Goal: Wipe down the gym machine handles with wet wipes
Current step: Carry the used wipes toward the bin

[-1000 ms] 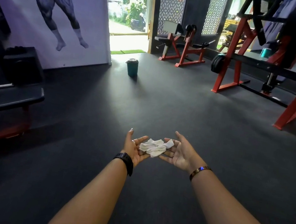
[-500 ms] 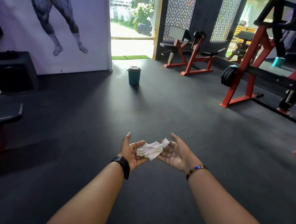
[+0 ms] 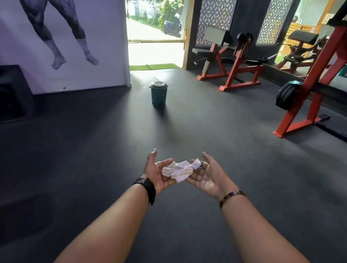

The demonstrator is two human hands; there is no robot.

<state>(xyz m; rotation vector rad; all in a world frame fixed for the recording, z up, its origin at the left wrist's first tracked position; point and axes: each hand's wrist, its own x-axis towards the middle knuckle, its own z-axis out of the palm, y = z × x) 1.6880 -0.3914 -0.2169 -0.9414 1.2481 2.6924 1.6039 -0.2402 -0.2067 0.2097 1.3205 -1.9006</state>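
**A:** How far along is the wiping?

**B:** Hard to call. No handle is under a hand. The crumpled white wet wipe is out in mid-floor, well apart from every machine, draped across the fingers of both hands. It looks bunched and handled, so I judge some wiping is done, but nothing shows which handles.

**A:** Is it gripped?

**B:** No. The left hand and right hand are both palm up, fingers relaxed, thumbs lifted clear. The wipe simply rests on them; neither hand is clenched or pinching.

**A:** So what is left?

**B:** By my reading, either the next machine or the round dark-green lidded bin straight ahead on the dark rubber floor, if this wipe is spent. The handles themselves show no sign either way.

**A:** Counts?

**B:** One wipe, two hands, one bin. One black wristwatch on the left wrist and one thin metal bracelet on the right. Two red steel-framed machines are plain: the padded bench machine by the doorway and the tall rack at right, with one stack of black weight plates. Further red frames behind it may be a mirror's reflection; I cannot tell.
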